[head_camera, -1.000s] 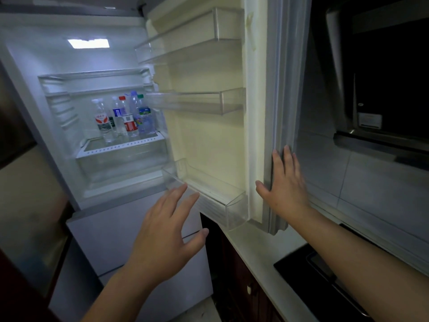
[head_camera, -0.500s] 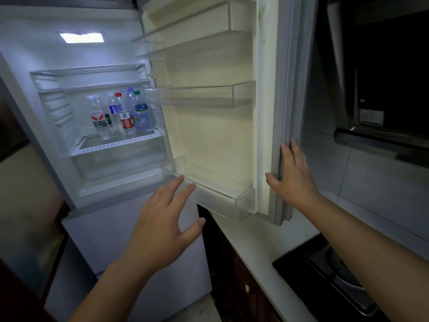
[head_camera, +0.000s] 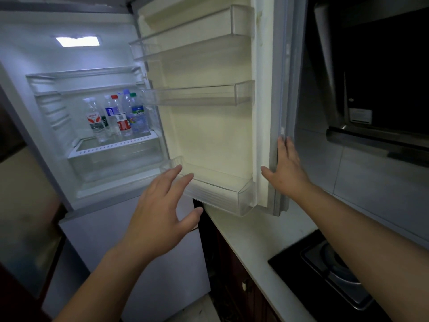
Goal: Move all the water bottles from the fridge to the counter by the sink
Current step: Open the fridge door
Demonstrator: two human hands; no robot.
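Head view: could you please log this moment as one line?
fridge door: open | water bottles: on shelf | left hand: open | right hand: on door edge

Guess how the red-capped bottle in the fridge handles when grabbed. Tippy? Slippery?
The red-capped bottle is tall and narrow, so probably tippy if nudged. It stands tight among other bottles, so pulling it may knock the neighbours. Clear thin plastic likely flexes; whether it is wet or full I cannot tell.

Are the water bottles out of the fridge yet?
Not yet. The fridge door is open, and the right hand rests flat on its edge. The left hand is open and empty, in front of the fridge. All the water bottles stand on the shelf inside.
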